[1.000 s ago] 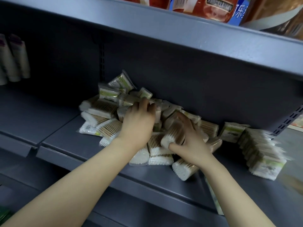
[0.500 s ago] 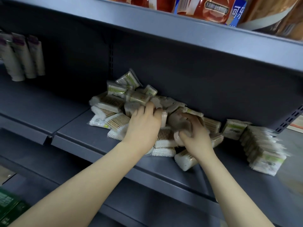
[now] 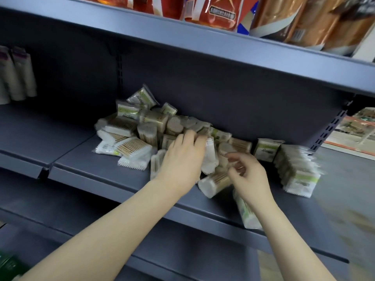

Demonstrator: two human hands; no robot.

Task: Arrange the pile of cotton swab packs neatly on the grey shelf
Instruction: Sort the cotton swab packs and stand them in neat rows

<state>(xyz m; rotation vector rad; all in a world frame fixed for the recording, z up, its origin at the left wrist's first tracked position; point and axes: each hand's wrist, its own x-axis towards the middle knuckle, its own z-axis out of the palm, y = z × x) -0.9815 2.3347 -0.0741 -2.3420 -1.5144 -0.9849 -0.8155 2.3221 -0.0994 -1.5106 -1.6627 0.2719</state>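
Note:
A loose pile of cotton swab packs (image 3: 142, 128) lies in the middle of the grey shelf (image 3: 97, 169), against its back wall. My left hand (image 3: 182, 159) lies on the pile's right part, its fingers curled over the top of an upright white pack (image 3: 210, 157). Just right of it, my right hand (image 3: 247, 171) hovers with loosely curled fingers and holds nothing. A pack (image 3: 215, 183) lies on its side between my hands. Another pack (image 3: 247, 216) sits by the shelf's front edge under my right forearm. A neat row of packs (image 3: 298, 171) stands at the right.
Pale tubes (image 3: 18, 78) stand on the neighbouring shelf section at the far left. Red and brown bags (image 3: 219, 11) sit on the shelf above. A slotted upright (image 3: 332, 130) marks the section's right end. Bare shelf floor lies left of the pile.
My right hand has let go of the pack it was gripping and drawn back to the right, fingers spread. My left hand stays on the pile. The camera has shifted.

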